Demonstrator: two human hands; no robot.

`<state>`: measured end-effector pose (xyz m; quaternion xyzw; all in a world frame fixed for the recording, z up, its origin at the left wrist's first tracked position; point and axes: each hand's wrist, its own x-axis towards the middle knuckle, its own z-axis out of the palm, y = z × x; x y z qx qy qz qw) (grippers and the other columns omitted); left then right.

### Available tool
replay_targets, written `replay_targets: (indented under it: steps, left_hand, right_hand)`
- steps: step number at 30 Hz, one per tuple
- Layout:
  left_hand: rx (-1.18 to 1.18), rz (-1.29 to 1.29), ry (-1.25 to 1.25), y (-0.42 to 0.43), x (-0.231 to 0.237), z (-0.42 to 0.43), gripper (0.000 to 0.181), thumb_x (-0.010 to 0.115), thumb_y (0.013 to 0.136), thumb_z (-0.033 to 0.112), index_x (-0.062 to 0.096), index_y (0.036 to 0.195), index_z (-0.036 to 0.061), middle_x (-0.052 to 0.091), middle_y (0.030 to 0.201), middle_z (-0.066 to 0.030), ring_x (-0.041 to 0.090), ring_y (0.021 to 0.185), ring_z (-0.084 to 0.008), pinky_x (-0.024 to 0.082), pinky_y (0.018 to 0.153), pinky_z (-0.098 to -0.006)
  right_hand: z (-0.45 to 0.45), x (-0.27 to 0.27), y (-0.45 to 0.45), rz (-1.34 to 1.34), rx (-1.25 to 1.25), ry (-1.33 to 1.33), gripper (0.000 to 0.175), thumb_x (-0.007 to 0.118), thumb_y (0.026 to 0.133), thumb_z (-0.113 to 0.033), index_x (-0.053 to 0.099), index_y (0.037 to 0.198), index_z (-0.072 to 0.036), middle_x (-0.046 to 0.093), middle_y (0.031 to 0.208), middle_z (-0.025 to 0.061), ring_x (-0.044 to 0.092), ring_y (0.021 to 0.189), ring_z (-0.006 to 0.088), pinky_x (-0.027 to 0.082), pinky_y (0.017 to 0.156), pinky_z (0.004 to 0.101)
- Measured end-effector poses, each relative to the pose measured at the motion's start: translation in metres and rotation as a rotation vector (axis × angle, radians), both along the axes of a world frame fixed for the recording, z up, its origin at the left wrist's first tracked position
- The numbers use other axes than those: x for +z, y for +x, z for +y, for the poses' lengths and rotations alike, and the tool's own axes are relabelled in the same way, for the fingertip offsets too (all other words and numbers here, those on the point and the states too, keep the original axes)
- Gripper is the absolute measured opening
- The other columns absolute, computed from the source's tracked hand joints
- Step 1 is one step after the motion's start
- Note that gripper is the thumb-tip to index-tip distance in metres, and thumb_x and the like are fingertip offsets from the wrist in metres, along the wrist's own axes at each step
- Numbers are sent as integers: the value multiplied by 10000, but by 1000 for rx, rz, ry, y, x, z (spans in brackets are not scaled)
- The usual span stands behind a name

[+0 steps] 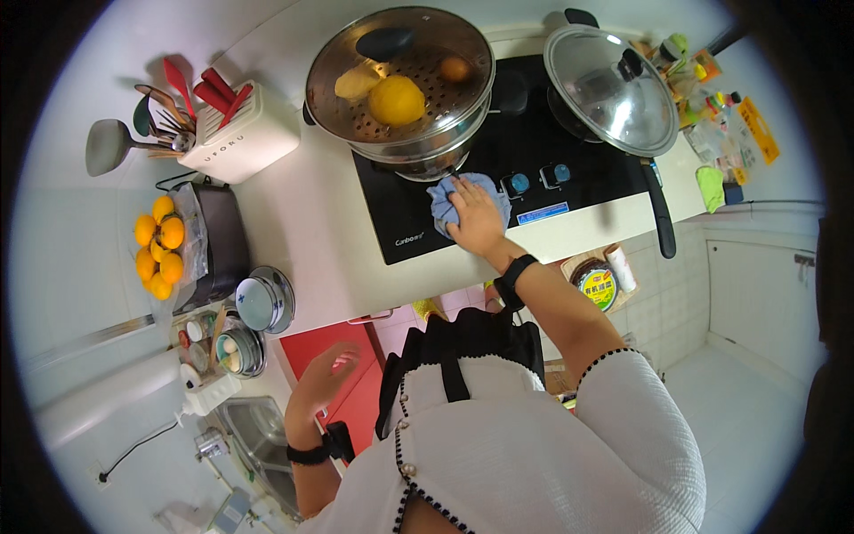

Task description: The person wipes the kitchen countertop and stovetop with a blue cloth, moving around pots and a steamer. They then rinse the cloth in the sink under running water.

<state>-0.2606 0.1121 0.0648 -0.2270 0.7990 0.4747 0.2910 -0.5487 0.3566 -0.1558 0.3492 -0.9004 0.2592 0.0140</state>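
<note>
My right hand (pixel 477 217) presses a crumpled blue cloth (pixel 438 203) against the black glass cooktop (pixel 407 220), left of its two knobs (pixel 519 183). Just beyond the cloth stands a metal steamer pot (pixel 427 160). Through its clear lid (pixel 427 30) I see a large yellow item (pixel 396 100), a paler yellow piece and a brown egg-like item. On the right burner sits a long-handled pan under a domed lid (pixel 610 90). My left hand (pixel 330 377) hangs in front of the red cabinet (pixel 320 347), holding nothing, its fingers loosely bent.
The pan's black handle (pixel 659 213) juts past the counter edge. Left of the cooktop stand a white knife block (pixel 243 143), a dark box (pixel 223 233) with yellow fruit (pixel 160 247), and stacked bowls (pixel 257 304). A sink (pixel 257 427) lies lower left. Packets and bottles (pixel 720 120) crowd the right.
</note>
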Motion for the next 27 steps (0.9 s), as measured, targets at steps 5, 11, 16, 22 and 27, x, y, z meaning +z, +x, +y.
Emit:
replay_targets:
  steps: [5, 11, 16, 22, 27]
  left_hand:
    - [-25, -11, 19, 0, -5, 3, 266, 612, 967, 84, 625, 1225, 21, 700, 1112, -84, 654, 1080, -199, 481, 997, -334]
    - [-55, 25, 14, -14, -5, 6, 272, 568, 991, 55, 616, 1258, 34, 688, 1136, -67, 644, 1115, -190, 484, 1006, -338]
    - [-75, 22, -8, -18, 0, 13, 274, 596, 977, 68, 617, 1246, 18, 698, 1120, -83, 653, 1105, -198, 486, 1006, -337]
    - [-36, 0, 25, -13, -3, 17, 275, 603, 977, 73, 616, 1244, 7, 696, 1120, -90, 656, 1097, -193, 484, 1006, -330]
    - [-64, -25, 36, -19, -3, 18, 270, 603, 986, 93, 616, 1240, 2, 690, 1137, -95, 648, 1111, -194, 479, 1014, -327]
  right_hand:
    - [16, 6, -4, -64, 142, -8, 511, 680, 769, -224, 585, 1232, -31, 487, 1507, 183, 422, 1422, 344, 309, 1190, 482]
    - [36, 8, -41, -16, 138, 184, 504, 677, 811, -220, 563, 1270, -43, 432, 1560, 123, 372, 1461, 308, 286, 1206, 459]
    - [11, 4, -65, -97, -88, 320, 607, 661, 853, -294, 507, 1387, -48, 364, 1611, 124, 319, 1496, 296, 238, 1229, 456]
    - [21, 5, -39, -120, 103, 265, 548, 707, 775, -172, 544, 1282, -43, 425, 1568, 153, 362, 1474, 315, 273, 1216, 461]
    - [28, 4, -58, -81, 15, 258, 511, 620, 833, -157, 536, 1328, -61, 444, 1563, 109, 365, 1478, 252, 233, 1231, 442]
